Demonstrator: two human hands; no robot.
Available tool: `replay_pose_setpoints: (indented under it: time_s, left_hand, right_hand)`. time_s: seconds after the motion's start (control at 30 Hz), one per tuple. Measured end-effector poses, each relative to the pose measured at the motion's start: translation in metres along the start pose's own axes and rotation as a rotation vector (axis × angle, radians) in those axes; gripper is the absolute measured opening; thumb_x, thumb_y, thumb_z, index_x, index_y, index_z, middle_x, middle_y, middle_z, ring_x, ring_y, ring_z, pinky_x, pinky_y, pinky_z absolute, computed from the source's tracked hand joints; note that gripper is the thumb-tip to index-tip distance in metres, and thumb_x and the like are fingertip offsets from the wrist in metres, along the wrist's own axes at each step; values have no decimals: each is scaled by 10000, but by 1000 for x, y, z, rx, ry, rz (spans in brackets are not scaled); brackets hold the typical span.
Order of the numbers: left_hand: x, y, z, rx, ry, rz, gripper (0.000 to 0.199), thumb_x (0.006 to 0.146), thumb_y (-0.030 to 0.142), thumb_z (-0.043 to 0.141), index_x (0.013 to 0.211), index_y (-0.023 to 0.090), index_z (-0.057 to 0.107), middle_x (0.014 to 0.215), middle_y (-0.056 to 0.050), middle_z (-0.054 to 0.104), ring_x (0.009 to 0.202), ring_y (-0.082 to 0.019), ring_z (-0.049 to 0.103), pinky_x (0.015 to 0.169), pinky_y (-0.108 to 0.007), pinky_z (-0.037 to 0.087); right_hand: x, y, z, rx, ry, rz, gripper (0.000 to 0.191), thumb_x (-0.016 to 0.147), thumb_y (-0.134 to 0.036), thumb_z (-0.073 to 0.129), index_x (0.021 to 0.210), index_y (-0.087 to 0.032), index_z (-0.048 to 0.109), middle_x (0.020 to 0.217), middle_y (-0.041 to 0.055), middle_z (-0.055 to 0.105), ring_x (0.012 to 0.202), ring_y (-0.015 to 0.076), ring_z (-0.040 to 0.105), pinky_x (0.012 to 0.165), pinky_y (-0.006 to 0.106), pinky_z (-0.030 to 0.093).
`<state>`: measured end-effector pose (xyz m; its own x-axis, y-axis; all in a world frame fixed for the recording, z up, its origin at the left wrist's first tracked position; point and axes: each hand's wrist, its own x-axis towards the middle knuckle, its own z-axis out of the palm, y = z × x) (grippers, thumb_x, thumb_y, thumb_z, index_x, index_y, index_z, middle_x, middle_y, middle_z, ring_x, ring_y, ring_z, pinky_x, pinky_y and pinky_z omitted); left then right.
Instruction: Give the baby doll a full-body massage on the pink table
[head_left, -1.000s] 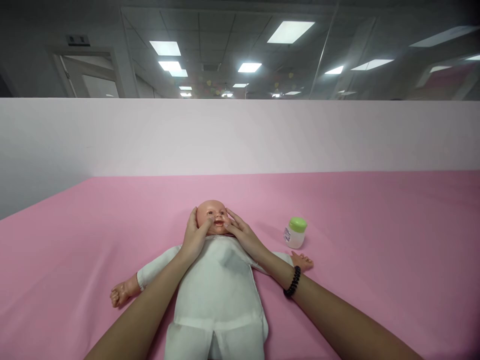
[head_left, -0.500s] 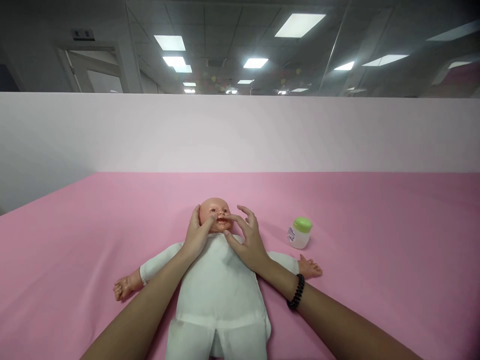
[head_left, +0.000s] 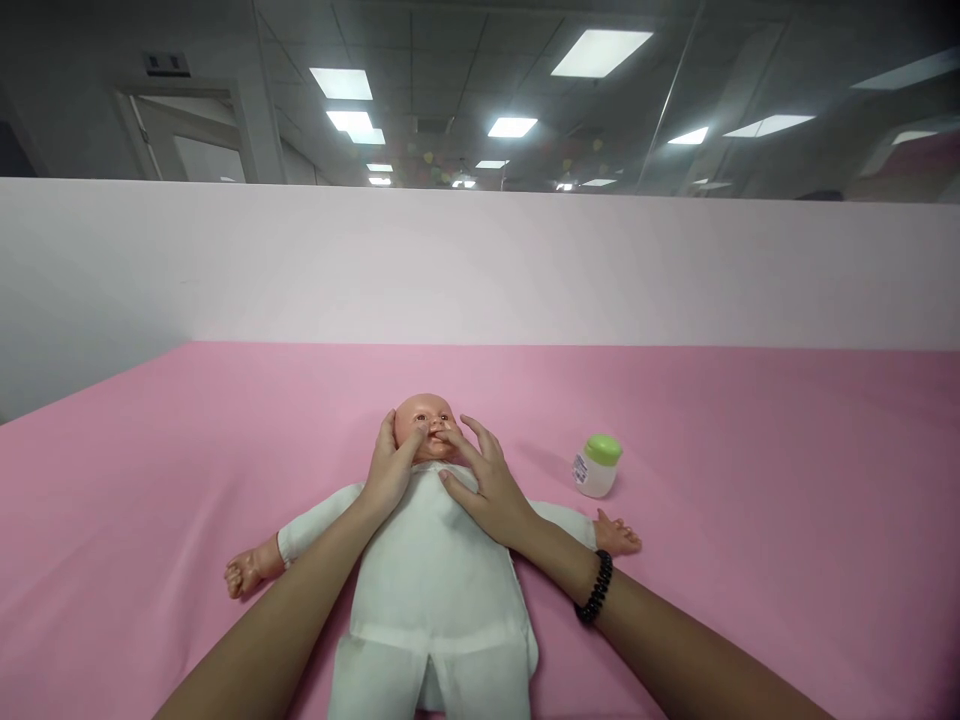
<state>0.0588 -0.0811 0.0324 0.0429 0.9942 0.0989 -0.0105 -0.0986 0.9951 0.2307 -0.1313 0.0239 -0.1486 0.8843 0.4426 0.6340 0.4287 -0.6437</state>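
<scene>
Left hand [head_left: 388, 467] cupped on the side of the baby doll's head [head_left: 421, 428], lower frame centre, fingers curved round behind it, one fingertip pressed at the corner of the mouth. Can't tell if that counts as a firm grip or just contact; nothing is lifted. Right hand [head_left: 487, 490] is open with fingers spread, not clenched, index fingertip [head_left: 450, 434] at the doll's mouth, thumb [head_left: 448, 478] down on the white cloth body suit [head_left: 435, 590] just below the chin. Black beaded bracelet [head_left: 595, 587] on the right wrist.

Doll lies flat on its back, face up, head toward the far side, arms out, between the two forearms. Its bare vinyl hands show at the sleeve ends, one [head_left: 244, 575] lower left of it and one [head_left: 618, 535] to the right. Small plastic jar with a green lid [head_left: 597, 466] stands upright right of the doll's head, well clear of the right hand, not touched. All of it is on a pink sheet [head_left: 750, 440]. Pale wall panel [head_left: 480, 265] runs behind, with a door [head_left: 187, 135] beyond it at upper left.
</scene>
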Motion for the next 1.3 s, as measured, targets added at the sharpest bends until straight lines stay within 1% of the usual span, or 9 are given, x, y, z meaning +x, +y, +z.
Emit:
replay_pose_setpoints:
  time_s: [0.17, 0.3, 0.4, 0.53, 0.63, 0.8, 1.03, 1.17, 1.3]
  left_hand:
    - [-2, 2, 0, 30, 0, -3, 850, 922, 559, 633, 1581, 169, 262, 1655, -127, 288, 1520, -273, 290, 1243, -392, 281]
    - [-2, 3, 0, 26, -6, 13, 847, 907, 548, 663, 1566, 167, 292, 1646, -131, 307, 1517, -275, 297, 1235, -376, 299]
    - [-2, 3, 1, 12, -5, 18, 847, 898, 550, 678, 1558, 177, 300, 1641, -135, 317, 1510, -282, 312, 1226, -375, 317]
    - [0, 0, 1, -15, -13, 23, 861, 885, 558, 695, 1553, 183, 302, 1626, -146, 340, 1490, -287, 352, 1203, -377, 356]
    - [2, -4, 1, -17, -10, 43, 868, 882, 567, 697, 1551, 179, 305, 1623, -149, 343, 1495, -285, 343, 1214, -383, 337]
    - [4, -9, 0, 9, -7, 71, 843, 894, 565, 677, 1546, 174, 312, 1619, -147, 348, 1495, -282, 339, 1225, -389, 313]
    - [2, -7, 0, 17, 2, 50, 758, 918, 462, 635, 1540, 169, 316, 1649, -140, 294, 1522, -277, 286, 1232, -392, 301]
    - [1, -5, 1, 10, 15, 42, 734, 907, 439, 642, 1522, 179, 338, 1627, -146, 338, 1505, -289, 324, 1219, -405, 328]
    - [-1, -3, 0, -15, 15, 45, 702, 893, 426, 662, 1492, 200, 372, 1585, -146, 405, 1477, -298, 375, 1195, -417, 367]
  right_hand:
    - [1, 2, 0, 82, -25, 3, 500, 932, -389, 597, 1423, -336, 519, 1547, 77, 386, 1485, 284, 314, 1223, 516, 295]
    - [2, 5, 2, 155, -1, -17, 442, 926, -346, 599, 1361, -311, 531, 1501, 76, 418, 1456, 250, 361, 1218, 464, 327]
    - [2, 9, 5, 221, 45, -10, 484, 916, -332, 609, 1379, -312, 473, 1488, 71, 445, 1429, 238, 402, 1206, 468, 348]
    - [3, 12, 9, 360, 71, 108, 652, 887, -384, 651, 1444, -301, 324, 1492, 99, 454, 1381, 243, 476, 1170, 492, 399]
    - [3, 10, 9, 457, 51, 198, 696, 879, -434, 656, 1446, -280, 283, 1459, 125, 486, 1354, 246, 516, 1162, 498, 407]
    - [7, 6, 7, 575, 89, 285, 649, 839, -478, 671, 1360, -252, 357, 1412, 140, 511, 1276, 250, 575, 1117, 474, 448]
    - [10, 5, 3, 582, 186, 379, 537, 770, -475, 682, 1195, -229, 465, 1258, 100, 592, 1123, 234, 626, 1006, 412, 505]
    - [9, 3, -1, 557, 180, 400, 445, 779, -463, 648, 1131, -228, 511, 1178, 68, 620, 1033, 224, 642, 962, 395, 502]
    - [10, 2, -2, 542, 168, 416, 431, 780, -485, 652, 1105, -226, 536, 1124, 53, 637, 1012, 227, 633, 933, 382, 493]
